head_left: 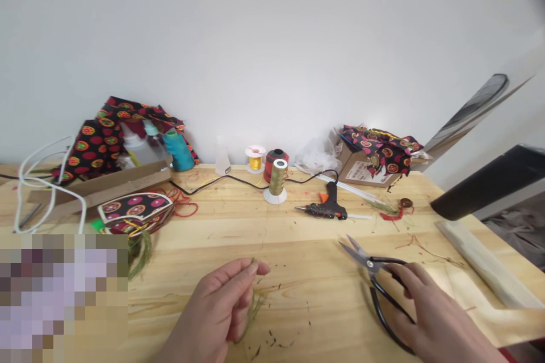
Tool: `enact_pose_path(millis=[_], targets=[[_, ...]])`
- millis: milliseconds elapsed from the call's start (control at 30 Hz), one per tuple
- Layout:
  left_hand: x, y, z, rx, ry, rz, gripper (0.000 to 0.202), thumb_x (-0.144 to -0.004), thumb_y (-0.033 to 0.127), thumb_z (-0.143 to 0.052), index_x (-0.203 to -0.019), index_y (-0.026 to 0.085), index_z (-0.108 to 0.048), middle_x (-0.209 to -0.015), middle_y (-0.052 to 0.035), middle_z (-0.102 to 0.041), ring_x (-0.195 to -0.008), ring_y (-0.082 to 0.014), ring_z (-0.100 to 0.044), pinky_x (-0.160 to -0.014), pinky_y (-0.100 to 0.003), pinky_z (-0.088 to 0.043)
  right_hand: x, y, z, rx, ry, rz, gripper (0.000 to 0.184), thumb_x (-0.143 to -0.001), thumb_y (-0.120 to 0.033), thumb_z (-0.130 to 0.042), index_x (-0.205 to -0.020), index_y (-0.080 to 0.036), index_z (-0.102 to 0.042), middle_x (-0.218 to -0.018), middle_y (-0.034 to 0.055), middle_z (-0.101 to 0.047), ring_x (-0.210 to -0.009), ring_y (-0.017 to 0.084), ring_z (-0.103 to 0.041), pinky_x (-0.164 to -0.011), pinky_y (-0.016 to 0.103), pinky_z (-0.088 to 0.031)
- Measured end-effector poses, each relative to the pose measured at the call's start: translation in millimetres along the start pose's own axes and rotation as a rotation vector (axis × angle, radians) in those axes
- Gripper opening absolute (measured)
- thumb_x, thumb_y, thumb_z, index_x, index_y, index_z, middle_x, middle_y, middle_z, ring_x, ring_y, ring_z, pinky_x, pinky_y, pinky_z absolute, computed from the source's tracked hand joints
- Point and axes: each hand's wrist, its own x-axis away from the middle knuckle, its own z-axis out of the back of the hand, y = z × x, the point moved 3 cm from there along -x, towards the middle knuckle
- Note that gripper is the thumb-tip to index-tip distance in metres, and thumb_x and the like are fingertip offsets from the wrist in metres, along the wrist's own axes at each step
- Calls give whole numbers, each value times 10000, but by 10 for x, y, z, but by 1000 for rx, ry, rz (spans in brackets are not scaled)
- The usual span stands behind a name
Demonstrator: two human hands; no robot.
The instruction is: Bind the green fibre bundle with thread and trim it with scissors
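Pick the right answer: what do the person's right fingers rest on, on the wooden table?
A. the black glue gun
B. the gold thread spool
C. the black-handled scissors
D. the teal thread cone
C. The right hand lies on the handles of the scissors, blades pointing away, while the glue gun lies untouched further back on the table.

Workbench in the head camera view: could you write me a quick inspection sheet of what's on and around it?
Surface: wooden table, strewn with thread scraps.
Job's things: olive thread bundle pinched in left hand; black scissors under right hand, blades open.
Clutter: glue gun, gold thread spool, red spool, teal spool, patterned fabric, cardboard box.
Fingers: left closed on thread; right on scissor handles.
Cables: black cord; white cable.
Surroundings: white wall.
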Motion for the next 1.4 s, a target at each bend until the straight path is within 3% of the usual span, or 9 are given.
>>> enact_pose_path(millis=[133, 233, 333, 533, 733, 1033, 1400], targets=[[1, -1, -43, -31, -11, 25, 275, -765, 395, -590, -803, 129, -650, -481, 97, -325, -417, -45, -158, -397, -212, -107, 77, -636, 105, -382, -208, 135, 258, -686, -240, -601, -937, -185, -596, -928, 57, -603, -800, 189, -581, -726, 262, -462], [24, 5, -71, -63, -20, 25, 271, -772, 396, -573, -796, 136, -643, -477, 94, -321, -424, -55, -167, -391, -209, -115, 83, -1001, 108, -546, -340, 102, 170, -594, -131, -647, -746, -177, -585, -770, -11, -561, -676, 129, -511, -603, 202, -408], [46, 6, -70, -90, -22, 10, 240, -774, 384, -576, -773, 149, -627, -471, 96, -313, -426, -61, -176, -394, -204, -124, 76, -1167, 51, -643, -475, 30, 133, -608, -130, -640, -702, -169, -555, -656, -49, -487, -624, 101, -447, -530, 180, -343], [20, -37, -50, -156, -81, 20, 278, -738, 438, -599, -655, 174, -573, -467, 90, -322, -415, -63, -171, -391, -216, -108, 31, -1211, -22, -588, -508, 69, 166, -606, -218, -683, -640, -170, -528, -607, -69, -402, -585, 90, -356, -506, 195, -290], [35, -36, -35, -192, -71, -15, 293, -749, 432, -589, -610, 179, -540, -480, 93, -284, -438, -70, -171, -421, -226, -107, -2, -1233, -59, -631, -488, 161, 124, -644, -244, -688, -669, -176, -587, -646, -59, -467, -611, 93, -378, -549, 198, -313], [33, -4, -37, -194, -62, -10, 288, -721, 444, -612, -695, 159, -641, -481, 89, -298, -440, -72, -176, -412, -217, -113, -2, -1199, -74, -614, -448, 243, 50, -672, -201, -653, -715, -178, -663, -672, -49, -523, -608, 92, -393, -539, 199, -308], [17, -35, -41, -191, -83, -5, 290, -749, 435, -602, -741, 149, -651, -482, 92, -291, -445, -71, -171, -408, -213, -115, -13, -1174, -107, -648, -463, 228, 37, -681, -177, -617, -669, -162, -648, -589, -63, -460, -545, 79, -342, -477, 201, -260]])
